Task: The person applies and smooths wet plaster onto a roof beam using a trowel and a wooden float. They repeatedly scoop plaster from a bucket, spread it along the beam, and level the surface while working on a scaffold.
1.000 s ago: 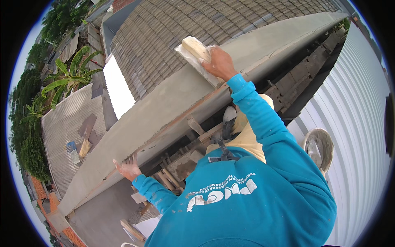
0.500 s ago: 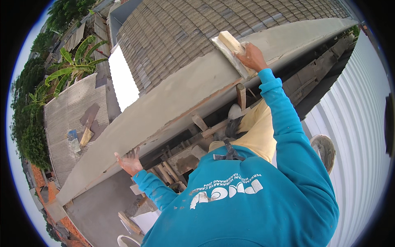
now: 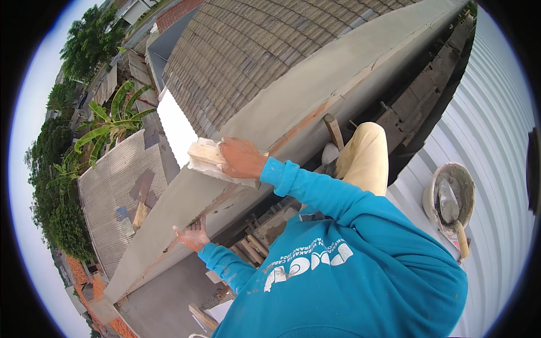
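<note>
My right hand (image 3: 241,158) grips a pale wooden float (image 3: 204,152) lying against a long grey plastered band (image 3: 304,79) with an orange-brown lower edge. The float sits over the middle-left stretch of the band. Down and left of it, my left hand (image 3: 196,236) rests at the band's lower edge with fingers spread, holding no tool. My knee in pale trousers (image 3: 363,158) is below the band, with part of a shoe beside it.
A tiled roof (image 3: 236,39) lies beyond the band, a corrugated roof (image 3: 118,180) and trees (image 3: 84,45) at left. At right, a bucket (image 3: 432,186) holding a trowel (image 3: 451,205) sits on white metal roofing (image 3: 490,101). A dark gap with boards runs under the band.
My right hand and the float have moved left and down along the band, now turned more sideways. The view has shifted; the bucket shows more fully. My left hand stays at the edge.
</note>
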Motion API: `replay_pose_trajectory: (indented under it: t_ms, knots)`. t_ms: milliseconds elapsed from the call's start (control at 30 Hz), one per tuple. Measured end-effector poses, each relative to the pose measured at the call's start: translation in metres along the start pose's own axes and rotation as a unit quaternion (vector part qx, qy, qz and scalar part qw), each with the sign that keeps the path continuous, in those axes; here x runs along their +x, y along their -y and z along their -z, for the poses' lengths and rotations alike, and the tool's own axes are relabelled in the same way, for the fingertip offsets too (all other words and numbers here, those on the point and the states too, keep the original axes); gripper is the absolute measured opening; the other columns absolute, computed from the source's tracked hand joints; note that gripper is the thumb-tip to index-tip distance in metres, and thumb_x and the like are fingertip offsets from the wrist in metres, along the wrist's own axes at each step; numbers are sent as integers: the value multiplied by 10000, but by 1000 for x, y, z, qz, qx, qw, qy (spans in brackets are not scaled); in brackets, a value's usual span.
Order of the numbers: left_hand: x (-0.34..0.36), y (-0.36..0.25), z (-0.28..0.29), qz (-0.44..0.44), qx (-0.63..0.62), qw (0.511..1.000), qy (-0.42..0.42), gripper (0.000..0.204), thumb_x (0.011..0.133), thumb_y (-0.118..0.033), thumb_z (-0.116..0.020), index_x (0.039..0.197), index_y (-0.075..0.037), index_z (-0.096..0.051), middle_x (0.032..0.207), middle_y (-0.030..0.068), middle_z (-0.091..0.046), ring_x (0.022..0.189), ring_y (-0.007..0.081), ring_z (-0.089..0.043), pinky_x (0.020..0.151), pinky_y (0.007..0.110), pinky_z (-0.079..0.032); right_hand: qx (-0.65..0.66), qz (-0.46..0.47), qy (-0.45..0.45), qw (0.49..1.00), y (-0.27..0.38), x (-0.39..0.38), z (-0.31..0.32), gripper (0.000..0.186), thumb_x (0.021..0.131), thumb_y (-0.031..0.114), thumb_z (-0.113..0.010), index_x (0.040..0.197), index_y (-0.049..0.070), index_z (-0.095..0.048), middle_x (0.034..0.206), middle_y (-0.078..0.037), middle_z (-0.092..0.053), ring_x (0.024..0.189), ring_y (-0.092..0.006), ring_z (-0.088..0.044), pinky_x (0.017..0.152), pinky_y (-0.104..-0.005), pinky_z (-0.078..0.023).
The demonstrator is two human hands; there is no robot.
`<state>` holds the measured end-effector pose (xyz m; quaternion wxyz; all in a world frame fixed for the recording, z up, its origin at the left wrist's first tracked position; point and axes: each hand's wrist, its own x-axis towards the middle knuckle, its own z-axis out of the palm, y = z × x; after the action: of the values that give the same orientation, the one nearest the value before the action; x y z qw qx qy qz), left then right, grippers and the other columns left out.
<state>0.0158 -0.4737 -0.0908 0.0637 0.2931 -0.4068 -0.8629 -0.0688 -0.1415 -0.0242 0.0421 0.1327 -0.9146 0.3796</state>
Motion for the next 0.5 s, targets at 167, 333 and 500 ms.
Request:
replay_pose_trajectory:
  t_ms: [167,333,500]
  knots:
    - [-10,0,-6,-5,16,999,-32,1176,791,-604,-645,1481,82,16,1552,248,33,1464,380,20,1147,612,-208,-139,-129,-136,972,-130,-6,146,403,778,366,-672,948,3,-633,978,-181,-622,931,-345,-623,798,-465,-502]
    - [-4,2,-4,-5,49,999,-23,1202,787,-625,-645,1485,67,47,1553,250,74,1461,398,50,1139,618,-216,-229,-298,-201,905,-284,-40,286,484,802,442,-657,1014,7,-658,1007,-205,-671,946,-367,-641,828,-460,-495]
    - [0,0,8,9,9,999,-37,1157,797,-622,-634,1505,25,14,1564,243,97,1461,410,45,1133,634,-208,-231,-337,-192,892,-355,-63,322,524,801,449,-663,1058,-8,-662,1042,-229,-671,970,-378,-645,854,-462,-494]
